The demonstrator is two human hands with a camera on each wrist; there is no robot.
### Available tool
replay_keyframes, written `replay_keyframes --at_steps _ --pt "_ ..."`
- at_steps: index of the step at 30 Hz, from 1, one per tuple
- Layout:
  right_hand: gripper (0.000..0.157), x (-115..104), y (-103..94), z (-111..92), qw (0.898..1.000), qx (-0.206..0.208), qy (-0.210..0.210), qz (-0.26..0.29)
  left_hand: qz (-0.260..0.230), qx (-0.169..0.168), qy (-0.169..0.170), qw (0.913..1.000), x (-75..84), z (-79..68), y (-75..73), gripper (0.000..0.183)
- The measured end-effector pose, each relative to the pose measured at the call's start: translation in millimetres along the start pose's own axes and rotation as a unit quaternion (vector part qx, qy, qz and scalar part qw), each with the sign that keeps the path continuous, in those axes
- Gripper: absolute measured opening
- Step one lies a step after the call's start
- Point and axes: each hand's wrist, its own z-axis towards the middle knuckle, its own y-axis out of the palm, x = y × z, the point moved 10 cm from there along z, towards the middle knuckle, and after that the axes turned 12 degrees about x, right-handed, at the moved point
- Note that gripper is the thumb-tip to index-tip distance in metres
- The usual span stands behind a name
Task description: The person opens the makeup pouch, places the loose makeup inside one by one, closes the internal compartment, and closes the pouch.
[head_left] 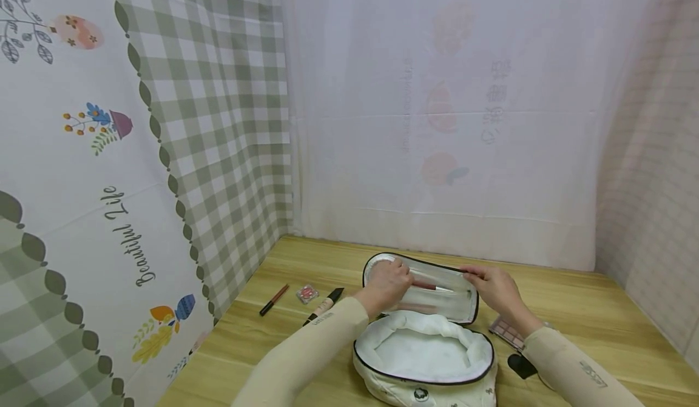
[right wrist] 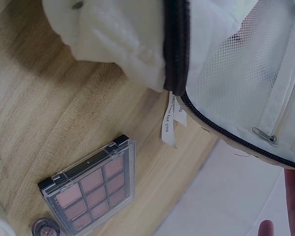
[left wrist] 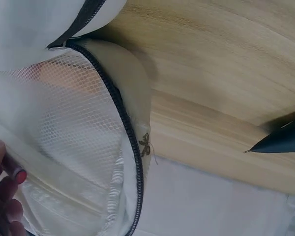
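A quilted cream cosmetic bag stands with its mouth open, its white lining showing. Its lid is raised at the back, the mesh pocket on its inner side facing me. My left hand pinches a slim makeup brush with a reddish handle in front of the lid's inner side. In the left wrist view the brush's red end pokes out past the fingers. My right hand grips the lid's upper right rim, near the metal zip pull.
Left of the bag lie a dark pencil, a small clear case with red contents and a black-capped tube. To its right are an eyeshadow palette and a black item, partly behind my right forearm. Curtains hang behind and beside the table.
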Motion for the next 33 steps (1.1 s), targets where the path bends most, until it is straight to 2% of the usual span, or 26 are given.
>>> replay_keyframes --at_steps 6,14,21,26,33 --pt "0.028 -1.9 -0.7 0.4 1.0 0.009 -0.013 -0.004 0.009 0.009 0.015 0.9998 5.7 -3.4 2.8 0.016" --pt "0.029 -1.4 -0.1 -1.1 1.0 0.009 -0.005 0.011 0.015 0.017 0.036 0.9991 8.5 -8.2 2.3 0.011" --pt "0.029 -0.6 -1.9 -1.7 1.0 0.013 -0.011 0.012 -0.003 0.038 0.029 0.9989 6.3 -7.2 -4.7 0.01" --pt "0.031 1.1 -0.6 -0.6 1.0 0.004 -0.003 0.016 -0.005 0.035 0.01 0.9993 1.5 -7.0 -5.8 0.009" --pt "0.032 -3.3 -5.9 0.4 0.999 0.029 -0.005 0.014 -0.007 0.025 0.006 0.9996 0.8 -8.8 -6.3 0.01"
